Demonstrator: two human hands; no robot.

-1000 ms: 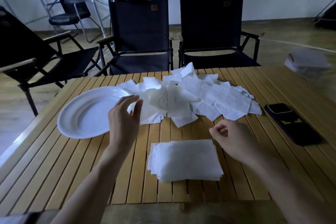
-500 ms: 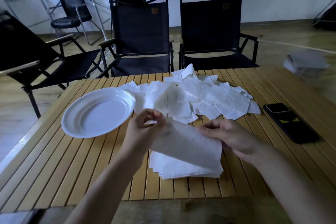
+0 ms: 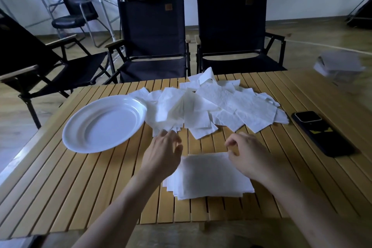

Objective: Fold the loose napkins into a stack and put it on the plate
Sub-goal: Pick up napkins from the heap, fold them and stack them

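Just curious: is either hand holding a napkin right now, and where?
Nothing seems held. The left hand reaches open toward the loose napkins; the right hand hovers, loosely curled, over the far corner of the folded stack.

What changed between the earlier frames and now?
The napkin the left hand pulled from the pile was laid on the stack by both hands and let go. The left hand now reaches toward the pile again; the right hand hovers at the stack's far corner. Plate and phone stayed put.
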